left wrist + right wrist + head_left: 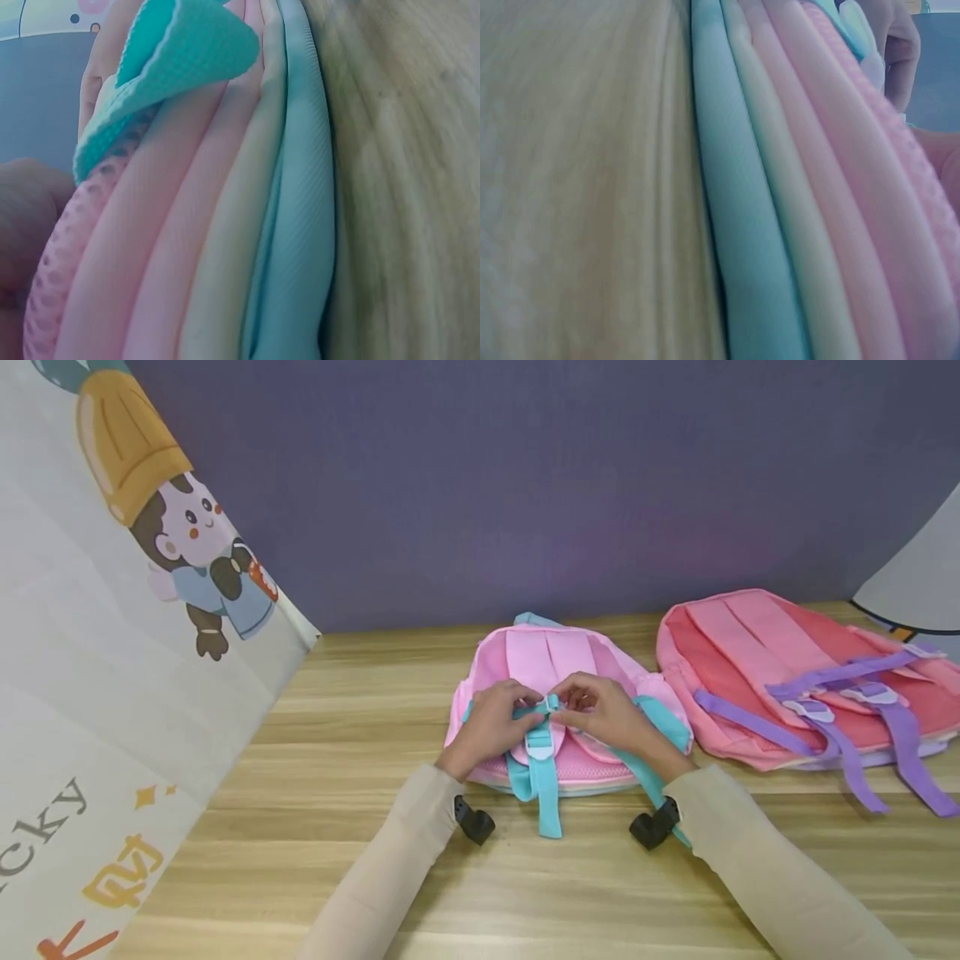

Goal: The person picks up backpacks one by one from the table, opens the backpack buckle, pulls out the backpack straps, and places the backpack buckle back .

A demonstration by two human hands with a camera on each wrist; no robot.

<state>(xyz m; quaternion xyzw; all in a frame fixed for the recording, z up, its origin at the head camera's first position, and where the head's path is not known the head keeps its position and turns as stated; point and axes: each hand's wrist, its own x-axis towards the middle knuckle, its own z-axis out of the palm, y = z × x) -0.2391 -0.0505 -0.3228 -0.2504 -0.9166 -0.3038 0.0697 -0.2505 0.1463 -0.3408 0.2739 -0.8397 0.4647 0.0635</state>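
A pink child's backpack [491,660] lies on the table with its straps facing up. Above its middle, my left hand [491,722] pinches a turquoise strap between thumb and fingers. My right hand [607,717] pinches the same strap from the other side, at a small turquoise buckle [551,702]. Just below the hands, a white strap adjuster [538,747] carries a turquoise webbing tail [549,810] that hangs over the bag's near edge. Both wrist views mostly show the bag's layered pink, cream and blue side [202,240], with the fingers largely hidden.
Right of it lies a second backpack [750,618], coral pink with purple straps [900,735]. Both bags rest on a wood-grain table [315,827]. A dark panel [525,485] stands behind, and a white printed sheet [90,635] borders the left side.
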